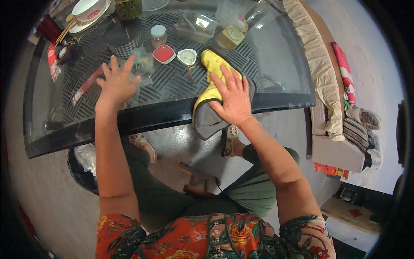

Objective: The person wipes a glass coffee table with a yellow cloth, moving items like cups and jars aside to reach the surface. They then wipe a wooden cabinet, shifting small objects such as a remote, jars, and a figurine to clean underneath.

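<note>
My right hand lies flat on a yellow and grey cloth, palm down with its fingers a little spread. Part of the cloth rests on the glass tabletop, and its grey end hangs over the dark front edge. My left hand is spread wide, back upward and holding nothing, at the left of the glass. Whether it touches the glass is not clear. Just beyond its thumb is a crumpled clear plastic bag; a red and white wrapper strip shows to its left.
A red square dish, a small white dish, a white-lidded jar, a clear plastic container and a yellowish block-shaped item stand farther back. At far left are a bowl and chopsticks. Below sits a lined bin.
</note>
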`<control>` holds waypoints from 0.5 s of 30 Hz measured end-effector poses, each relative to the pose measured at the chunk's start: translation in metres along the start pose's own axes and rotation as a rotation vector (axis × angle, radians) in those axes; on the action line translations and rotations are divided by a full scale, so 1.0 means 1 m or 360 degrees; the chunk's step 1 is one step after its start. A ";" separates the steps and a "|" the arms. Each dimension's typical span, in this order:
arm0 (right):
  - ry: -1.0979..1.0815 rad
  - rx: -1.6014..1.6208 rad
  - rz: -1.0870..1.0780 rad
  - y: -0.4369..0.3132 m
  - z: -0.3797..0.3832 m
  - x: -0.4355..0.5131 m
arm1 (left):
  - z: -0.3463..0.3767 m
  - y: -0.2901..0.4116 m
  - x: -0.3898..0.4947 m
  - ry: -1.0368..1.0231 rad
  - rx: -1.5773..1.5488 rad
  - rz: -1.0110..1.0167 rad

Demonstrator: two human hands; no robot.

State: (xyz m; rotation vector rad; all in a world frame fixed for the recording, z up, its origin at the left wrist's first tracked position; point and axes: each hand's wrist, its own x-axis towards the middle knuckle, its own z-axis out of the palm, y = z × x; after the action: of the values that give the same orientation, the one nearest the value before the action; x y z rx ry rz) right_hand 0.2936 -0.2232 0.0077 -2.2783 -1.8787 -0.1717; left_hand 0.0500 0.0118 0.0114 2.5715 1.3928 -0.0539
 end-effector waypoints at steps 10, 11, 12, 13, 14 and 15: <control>0.0064 -0.0081 0.0257 0.128 -0.011 -0.043 | -0.004 0.004 -0.001 -0.0003 -0.0014 0.0003; 0.0070 -0.0086 0.0264 0.140 -0.013 -0.046 | -0.003 0.003 -0.001 0.0003 -0.0005 0.0005; 0.0084 -0.0113 0.0289 0.150 -0.014 -0.049 | -0.001 0.001 -0.001 0.0023 0.0000 0.0021; 0.0099 -0.0138 0.0311 0.160 -0.013 -0.050 | 0.001 -0.001 -0.001 0.0044 0.0005 0.0034; 0.0130 -0.0138 0.0294 0.169 -0.013 -0.054 | 0.003 -0.002 -0.001 0.0065 0.0010 0.0047; 0.0150 -0.0138 0.0301 0.175 -0.015 -0.055 | 0.003 -0.002 -0.001 0.0057 0.0014 0.0045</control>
State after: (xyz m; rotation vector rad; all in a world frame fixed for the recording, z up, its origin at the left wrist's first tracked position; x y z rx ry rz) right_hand 0.4550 -0.3112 -0.0013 -2.4421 -1.6301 -0.3332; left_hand 0.0484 0.0111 0.0085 2.6111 1.3714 -0.0092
